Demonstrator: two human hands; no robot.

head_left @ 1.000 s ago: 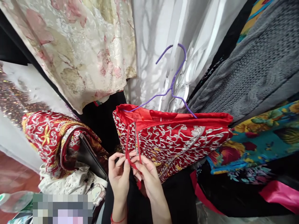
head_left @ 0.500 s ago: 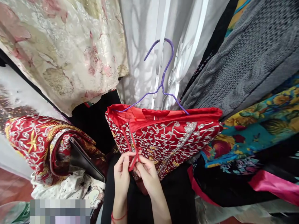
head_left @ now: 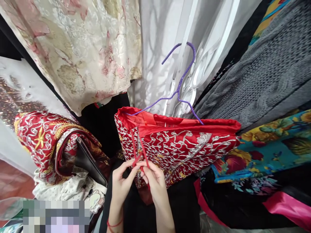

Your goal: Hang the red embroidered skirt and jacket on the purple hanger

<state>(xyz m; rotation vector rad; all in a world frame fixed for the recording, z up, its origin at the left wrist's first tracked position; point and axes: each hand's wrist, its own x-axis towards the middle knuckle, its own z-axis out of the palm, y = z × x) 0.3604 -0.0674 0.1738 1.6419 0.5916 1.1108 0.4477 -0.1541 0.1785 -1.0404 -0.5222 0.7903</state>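
Note:
A red garment with silver and gold embroidery (head_left: 184,145) lies across the dark-clothed lap, a purple wire hanger (head_left: 178,92) inside its red waistband. Two red drawstring ends (head_left: 143,147) run down from the waistband opening. My left hand (head_left: 123,179) pinches one red string between thumb and fingers. Close beside it, my right hand (head_left: 153,179) is closed on the red string too, its fingertips nearly touching the left ones. Whether a knot or loop sits between the fingertips is hard to make out.
At left lies a rolled red embroidered garment (head_left: 39,139) with a dark flat object (head_left: 88,163) against it. A cream floral garment (head_left: 97,55) hangs above. White curtains (head_left: 160,35) stand behind; a grey knit (head_left: 247,74) and a teal floral cloth (head_left: 264,158) are at right.
The red strings' crossed loop between the fingers has been drawn smaller, and the hands have parted slightly. The view has shifted, so the garment and hanger appear further right.

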